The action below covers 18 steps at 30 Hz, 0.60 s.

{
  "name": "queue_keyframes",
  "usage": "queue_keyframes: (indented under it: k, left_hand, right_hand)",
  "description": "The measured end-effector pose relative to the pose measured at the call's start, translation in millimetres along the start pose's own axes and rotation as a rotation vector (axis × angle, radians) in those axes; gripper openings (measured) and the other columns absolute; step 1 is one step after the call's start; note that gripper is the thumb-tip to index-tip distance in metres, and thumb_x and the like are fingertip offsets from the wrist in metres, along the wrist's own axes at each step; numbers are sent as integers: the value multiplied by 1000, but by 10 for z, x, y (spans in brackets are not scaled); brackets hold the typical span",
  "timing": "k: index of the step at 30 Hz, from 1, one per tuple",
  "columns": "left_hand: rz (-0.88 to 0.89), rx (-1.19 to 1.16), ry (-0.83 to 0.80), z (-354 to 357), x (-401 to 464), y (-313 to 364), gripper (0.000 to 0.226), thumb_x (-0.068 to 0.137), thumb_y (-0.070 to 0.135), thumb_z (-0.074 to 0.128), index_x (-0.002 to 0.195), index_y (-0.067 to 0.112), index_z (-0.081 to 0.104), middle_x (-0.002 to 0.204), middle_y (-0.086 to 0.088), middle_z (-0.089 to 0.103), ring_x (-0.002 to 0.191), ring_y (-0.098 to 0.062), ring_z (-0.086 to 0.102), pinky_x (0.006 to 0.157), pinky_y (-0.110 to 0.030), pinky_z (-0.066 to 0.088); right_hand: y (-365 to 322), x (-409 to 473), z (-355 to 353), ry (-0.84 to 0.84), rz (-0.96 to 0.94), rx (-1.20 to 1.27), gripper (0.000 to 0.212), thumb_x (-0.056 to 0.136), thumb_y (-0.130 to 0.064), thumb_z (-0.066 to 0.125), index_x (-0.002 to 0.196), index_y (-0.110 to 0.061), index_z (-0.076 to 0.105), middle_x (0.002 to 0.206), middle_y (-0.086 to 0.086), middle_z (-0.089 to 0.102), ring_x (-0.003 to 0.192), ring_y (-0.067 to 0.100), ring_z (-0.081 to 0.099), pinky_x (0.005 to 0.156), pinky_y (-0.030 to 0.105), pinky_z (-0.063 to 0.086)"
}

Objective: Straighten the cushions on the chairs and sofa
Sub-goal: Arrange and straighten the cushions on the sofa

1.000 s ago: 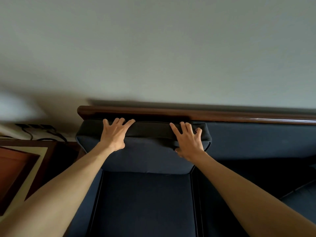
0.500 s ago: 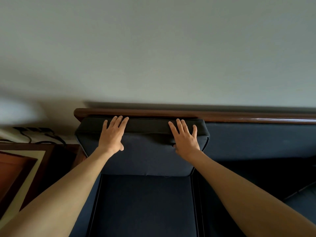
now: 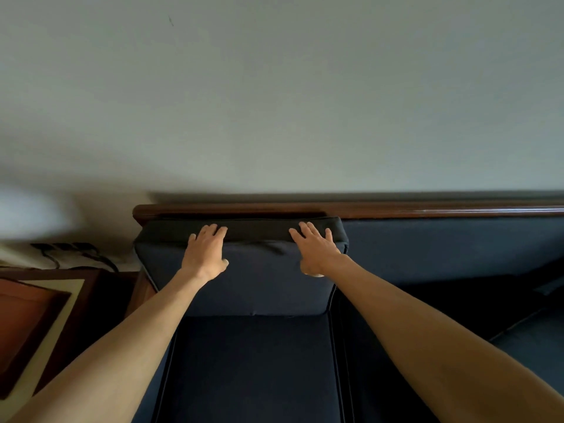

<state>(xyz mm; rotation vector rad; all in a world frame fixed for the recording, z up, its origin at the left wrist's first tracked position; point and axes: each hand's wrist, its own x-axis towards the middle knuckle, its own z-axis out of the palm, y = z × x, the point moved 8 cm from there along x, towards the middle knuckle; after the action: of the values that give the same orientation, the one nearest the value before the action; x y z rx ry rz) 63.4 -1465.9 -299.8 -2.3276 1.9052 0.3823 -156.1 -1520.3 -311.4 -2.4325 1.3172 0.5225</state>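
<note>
While flat open hands (left (image 3: 205, 254), right (image 3: 317, 251)) press, navy back cushion (image 3: 244, 282) stands upright.

Both forearms are bare to the frame edge, and the hands (image 3: 205, 254) wear nothing.

A blurred pale shape (image 3: 29, 213) at nine o'clock cannot be identified. The sofa (image 3: 457, 251) runs off the three o'clock edge; both forearms are cut at six o'clock.
</note>
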Motion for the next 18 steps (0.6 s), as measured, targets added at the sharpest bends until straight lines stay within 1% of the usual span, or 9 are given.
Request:
queue_keyframes:
  k: [2, 4, 6, 8, 13, 18]
  left_hand:
    - [27, -84, 6, -143, -133, 306, 71, 85, 26, 73, 145, 13, 40, 153, -9, 36, 143, -27, 29, 114, -46, 31]
    - [54, -195, 17, -274, -247, 624, 61, 84, 25, 73, 139, 14, 49, 146, -6, 47, 135, -25, 43, 109, -43, 39]
    - [89, -284, 40, -429, -405, 1062, 53, 85, 25, 73, 133, 14, 55, 137, -3, 56, 126, -23, 52, 104, -40, 44]
    - [121, -359, 44, -551, -587, 1555, 47, 85, 25, 72, 129, 16, 58, 130, -1, 61, 120, -21, 57, 100, -37, 47]
    - [234, -492, 36, -760, -1173, 3103, 41, 82, 25, 76, 121, 18, 64, 121, 2, 66, 111, -16, 62, 96, -35, 50]
    - [341, -514, 52, -792, -1745, 4685, 36, 80, 28, 77, 115, 22, 67, 115, 5, 68, 110, -14, 62, 92, -33, 49]
  right_hand:
    - [70, -213, -127, 35, -10, 48, 77, 93, -19, 60, 156, -14, 16, 164, 12, 9, 152, 30, 4, 119, 59, 15]
    - [164, -436, -244, 59, -7, 110, 66, 95, -20, 57, 153, -15, 28, 161, 10, 20, 148, 31, 19, 116, 57, 25]
    - [372, -774, -375, 103, 11, 173, 57, 94, -18, 56, 148, -17, 40, 154, 7, 34, 139, 32, 36, 110, 53, 36]
    - [637, -1155, -465, 148, 42, 242, 50, 93, -17, 57, 142, -19, 49, 148, 5, 43, 131, 31, 46, 105, 49, 42]
    - [1620, -2402, -544, 236, 133, 290, 41, 93, -22, 59, 134, -22, 56, 144, 1, 48, 127, 26, 51, 99, 42, 46]
    - [2900, -3598, -412, 306, 216, 288, 39, 92, -20, 57, 131, -23, 58, 136, -1, 52, 123, 25, 53, 94, 41, 46]
